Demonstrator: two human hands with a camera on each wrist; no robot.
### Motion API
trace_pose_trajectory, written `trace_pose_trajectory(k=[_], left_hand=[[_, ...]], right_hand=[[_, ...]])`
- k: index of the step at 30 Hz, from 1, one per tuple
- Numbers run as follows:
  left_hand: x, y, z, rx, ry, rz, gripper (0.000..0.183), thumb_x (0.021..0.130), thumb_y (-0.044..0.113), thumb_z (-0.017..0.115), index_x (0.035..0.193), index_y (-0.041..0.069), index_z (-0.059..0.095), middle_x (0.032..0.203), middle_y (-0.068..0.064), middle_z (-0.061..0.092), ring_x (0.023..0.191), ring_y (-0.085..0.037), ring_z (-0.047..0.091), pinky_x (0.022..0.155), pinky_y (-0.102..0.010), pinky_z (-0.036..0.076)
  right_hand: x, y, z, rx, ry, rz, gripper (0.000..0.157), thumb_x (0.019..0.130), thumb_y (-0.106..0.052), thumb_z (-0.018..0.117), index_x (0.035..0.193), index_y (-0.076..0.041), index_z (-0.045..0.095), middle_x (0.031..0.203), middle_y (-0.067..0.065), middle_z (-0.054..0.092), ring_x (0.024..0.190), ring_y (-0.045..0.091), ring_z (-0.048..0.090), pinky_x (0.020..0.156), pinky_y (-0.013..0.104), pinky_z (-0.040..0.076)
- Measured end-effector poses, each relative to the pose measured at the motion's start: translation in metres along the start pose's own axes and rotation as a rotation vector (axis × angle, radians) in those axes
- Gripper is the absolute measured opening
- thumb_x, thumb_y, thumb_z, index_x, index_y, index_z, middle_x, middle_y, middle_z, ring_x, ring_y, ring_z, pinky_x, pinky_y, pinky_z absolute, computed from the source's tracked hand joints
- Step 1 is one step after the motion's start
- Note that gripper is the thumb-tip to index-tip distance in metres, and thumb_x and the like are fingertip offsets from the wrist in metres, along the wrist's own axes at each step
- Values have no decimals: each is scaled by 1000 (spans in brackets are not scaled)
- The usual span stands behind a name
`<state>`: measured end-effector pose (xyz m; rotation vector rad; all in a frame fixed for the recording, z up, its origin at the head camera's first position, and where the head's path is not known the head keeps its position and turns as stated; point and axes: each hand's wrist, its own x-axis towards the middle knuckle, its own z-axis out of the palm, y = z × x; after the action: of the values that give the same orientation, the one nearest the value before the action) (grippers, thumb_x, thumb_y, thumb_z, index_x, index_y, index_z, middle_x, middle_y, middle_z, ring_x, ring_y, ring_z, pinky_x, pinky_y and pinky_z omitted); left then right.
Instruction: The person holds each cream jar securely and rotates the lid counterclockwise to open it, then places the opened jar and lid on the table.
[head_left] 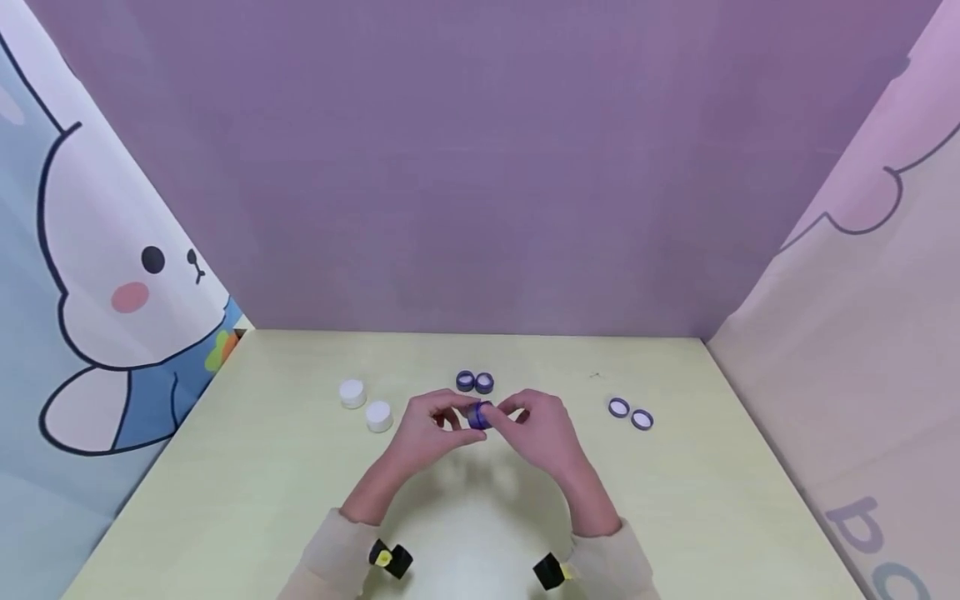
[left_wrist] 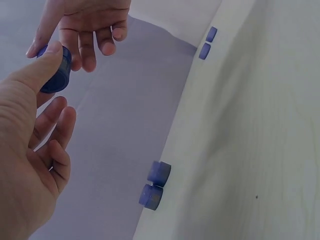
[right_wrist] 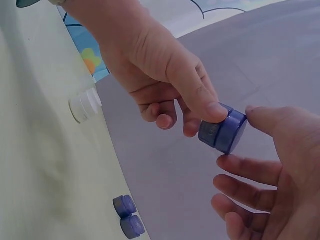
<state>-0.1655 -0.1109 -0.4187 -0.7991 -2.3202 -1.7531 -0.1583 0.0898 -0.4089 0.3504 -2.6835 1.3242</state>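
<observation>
A small dark-blue screw-top jar point(right_wrist: 209, 134) with a blue lid point(right_wrist: 234, 131) is held up above the table between both hands. My left hand point(head_left: 427, 431) grips the jar's body between thumb and fingers, the other fingers loosely bent. From the other side, my right hand point(head_left: 543, 429) pinches the lid at its rim with thumb and index finger, as the right wrist view shows. The lid sits on the jar in that view. Just behind the hands, two more blue jars point(head_left: 475, 382) stand side by side, lidless, with pale insides.
Two blue lids point(head_left: 630, 413) lie to the right with their white inner faces up. Two white round containers point(head_left: 365, 404) stand on the left. The pale table point(head_left: 262, 467) ends at a purple back panel point(head_left: 480, 208), with printed cloth point(head_left: 847, 350) along the sides.
</observation>
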Motion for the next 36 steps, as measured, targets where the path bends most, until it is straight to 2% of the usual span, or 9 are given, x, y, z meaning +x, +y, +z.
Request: trace_pose_trajectory(k=[6,11,18,23,26,28,30,34,36], left_hand=[[-2,-2,1,3,-2,3,35,72,4,86,105,2,74,89,-4,70,68,-26,61,58,-27,50],[-5,-5,1,-5,2,-2,34,73,5,85,105,2,74,90,-5,70,69,-25,62,60,-28,51],[-8,-6,2,-6,-2,-22,35,73,7,86,106,4,74,90,-3,70,69,-23,63,60,-34,51],[-8,-5,2,7,-11,-22,36,73,8,86,107,4,74,90,-3,70,69,-23,62,59,-32,51],[-8,-6,2,17,-14,-32,36,73,8,85,108,4,73,90,-3,70,69,-23,61,59,-32,51],[-9,-7,1,23,-16,-42,36,74,8,85,108,4,73,90,-3,70,69,-23,61,60,-32,51],[-10,-9,1,23,-17,-51,36,74,8,85,108,4,73,90,-3,70,70,-24,61,60,-32,51],[-12,-10,2,14,-17,-67,36,74,8,85,107,4,74,90,-3,71,69,-23,61,59,-31,50],[-12,-10,2,13,-16,-68,36,73,9,86,107,4,74,89,-3,71,69,-23,61,59,-30,49]], right_hand=[[-2,2,-1,46,-36,-36,25,86,-44,73,90,-19,75,89,-7,67,68,17,59,55,30,49],[-3,5,-2,120,-80,-96,21,84,-30,78,102,-20,73,96,-7,67,76,16,61,64,31,52],[-4,9,-4,156,-134,-180,31,82,-15,79,112,-20,71,103,-8,66,82,16,62,72,33,53],[-4,11,-6,158,-152,-225,39,81,-6,79,116,-18,70,107,-6,65,83,19,64,70,36,54],[-4,11,-6,150,-154,-239,48,80,-4,79,125,-15,65,114,-1,62,85,22,64,70,41,54],[-4,10,-6,140,-150,-231,53,81,-7,79,130,-13,61,118,3,60,86,23,64,72,41,54],[-5,8,-6,146,-140,-182,52,84,-13,78,132,-13,58,120,4,59,85,21,64,72,40,54],[-5,6,-3,153,-57,-48,34,93,-31,67,122,-13,64,113,1,63,82,17,61,66,33,52],[-4,6,-2,133,-11,-9,33,96,-39,61,115,-14,67,108,0,65,81,18,60,63,33,51]])
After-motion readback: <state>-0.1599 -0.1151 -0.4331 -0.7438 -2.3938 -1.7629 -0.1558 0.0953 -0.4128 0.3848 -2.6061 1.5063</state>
